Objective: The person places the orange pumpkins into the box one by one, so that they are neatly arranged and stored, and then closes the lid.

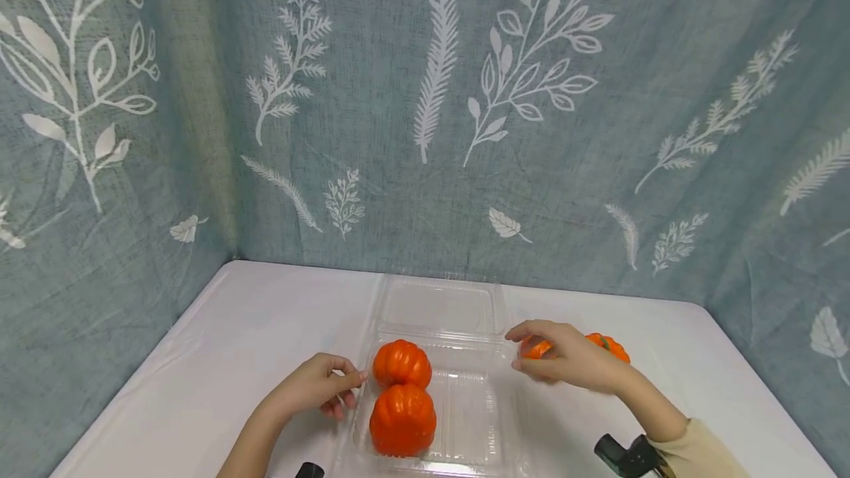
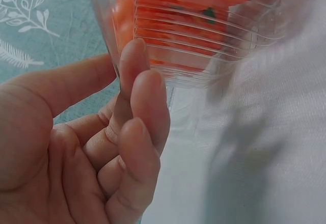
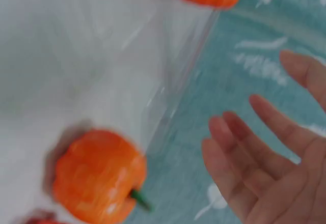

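Note:
A clear plastic clamshell container [image 1: 465,419] lies with its lid [image 1: 441,306] folded back on the far side. Two orange toy pumpkins, a rear one [image 1: 401,364] and a front one [image 1: 403,420], sit in its left half. My left hand [image 1: 319,387] pinches the container's left edge between thumb and fingers; the left wrist view shows the ribbed wall [image 2: 193,40] there. Over the table to the right of the container, my right hand [image 1: 571,356] has loosely spread fingers and holds nothing. Behind it, partly hidden, are an orange pumpkin [image 1: 535,348] and another with a green stem [image 1: 607,346].
A white cloth covers the table [image 1: 279,316]. Blue-green curtains with white leaf prints [image 1: 372,131] hang behind it and at both sides. In the right wrist view, which is blurred, an orange pumpkin [image 3: 99,175] with a green stem lies on the white surface.

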### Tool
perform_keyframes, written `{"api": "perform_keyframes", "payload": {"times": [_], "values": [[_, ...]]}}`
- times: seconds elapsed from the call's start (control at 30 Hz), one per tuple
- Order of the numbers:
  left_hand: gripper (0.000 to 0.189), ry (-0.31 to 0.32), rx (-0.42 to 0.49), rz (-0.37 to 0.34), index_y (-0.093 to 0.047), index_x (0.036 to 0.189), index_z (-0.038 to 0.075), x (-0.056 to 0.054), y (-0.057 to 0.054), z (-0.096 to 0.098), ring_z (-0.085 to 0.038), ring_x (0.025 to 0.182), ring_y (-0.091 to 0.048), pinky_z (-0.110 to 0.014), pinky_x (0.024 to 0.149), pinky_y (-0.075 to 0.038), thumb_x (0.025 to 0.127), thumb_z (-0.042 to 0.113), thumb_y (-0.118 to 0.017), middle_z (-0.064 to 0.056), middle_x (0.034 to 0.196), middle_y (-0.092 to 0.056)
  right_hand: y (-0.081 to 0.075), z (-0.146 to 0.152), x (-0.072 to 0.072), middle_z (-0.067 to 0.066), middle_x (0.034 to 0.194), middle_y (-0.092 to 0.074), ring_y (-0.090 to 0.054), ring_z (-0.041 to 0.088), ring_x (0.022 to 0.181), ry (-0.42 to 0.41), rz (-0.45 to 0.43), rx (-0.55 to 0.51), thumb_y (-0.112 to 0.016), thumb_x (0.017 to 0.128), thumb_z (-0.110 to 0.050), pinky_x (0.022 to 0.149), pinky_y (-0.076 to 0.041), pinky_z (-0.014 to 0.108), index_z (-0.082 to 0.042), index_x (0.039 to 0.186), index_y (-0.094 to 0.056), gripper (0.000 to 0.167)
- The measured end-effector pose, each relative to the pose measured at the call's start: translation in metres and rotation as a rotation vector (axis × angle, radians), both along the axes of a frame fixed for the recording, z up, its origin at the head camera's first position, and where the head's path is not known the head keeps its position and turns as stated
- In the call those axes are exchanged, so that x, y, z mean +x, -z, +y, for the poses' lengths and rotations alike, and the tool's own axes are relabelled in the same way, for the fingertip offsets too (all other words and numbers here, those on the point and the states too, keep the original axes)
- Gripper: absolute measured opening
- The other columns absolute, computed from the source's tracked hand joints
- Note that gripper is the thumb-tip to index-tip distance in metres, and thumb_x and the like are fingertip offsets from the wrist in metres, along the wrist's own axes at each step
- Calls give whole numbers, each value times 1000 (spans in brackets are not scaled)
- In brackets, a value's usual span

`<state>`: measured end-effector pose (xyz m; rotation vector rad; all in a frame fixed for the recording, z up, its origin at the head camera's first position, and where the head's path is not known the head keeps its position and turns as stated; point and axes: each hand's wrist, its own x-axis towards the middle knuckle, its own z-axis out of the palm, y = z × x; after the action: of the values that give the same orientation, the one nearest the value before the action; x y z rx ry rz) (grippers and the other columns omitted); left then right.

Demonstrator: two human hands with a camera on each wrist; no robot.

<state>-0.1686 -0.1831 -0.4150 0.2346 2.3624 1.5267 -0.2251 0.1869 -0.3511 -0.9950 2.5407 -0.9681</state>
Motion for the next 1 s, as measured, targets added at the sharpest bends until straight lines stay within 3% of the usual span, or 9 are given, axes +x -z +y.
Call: {"api": "perform_keyframes", "payload": {"times": [0.17,0.37,0.53,0.73,1.0], "values": [[31,-7,8,-5,-62,85,-3,1,5,-2,-9,46,-53,-28,49,-50,92,27,-57,-4,62,-63,7,19,-19,12,111,-61,-59,24,93,98,145,75,-63,88,-27,75,-51,35,-6,112,-59,32],[30,-1,20,-5,-62,84,-2,1,8,-2,-9,45,-53,-28,48,-50,92,26,-57,-5,62,-63,14,38,-34,19,110,-60,-58,31,92,192,183,167,-62,87,-16,76,-51,43,1,110,-60,28],[30,5,13,11,-62,85,-3,-1,5,-1,-9,45,-53,-29,48,-50,92,26,-56,-5,62,-63,18,46,-44,22,110,-60,-58,38,96,229,156,191,-62,86,-10,80,-50,46,4,110,-58,28],[31,5,18,9,-62,85,-3,-1,3,-1,-9,45,-52,-28,48,-50,92,27,-57,-4,61,-63,25,49,-55,24,109,-59,-57,40,98,204,105,211,-65,81,-4,80,-51,46,5,112,-56,34],[31,9,12,5,-61,84,-2,0,4,-2,-8,45,-53,-27,49,-50,91,27,-57,-3,61,-62,30,52,-55,24,106,-60,-58,39,96,182,22,203,-67,80,-5,80,-51,46,6,113,-55,37]]}}
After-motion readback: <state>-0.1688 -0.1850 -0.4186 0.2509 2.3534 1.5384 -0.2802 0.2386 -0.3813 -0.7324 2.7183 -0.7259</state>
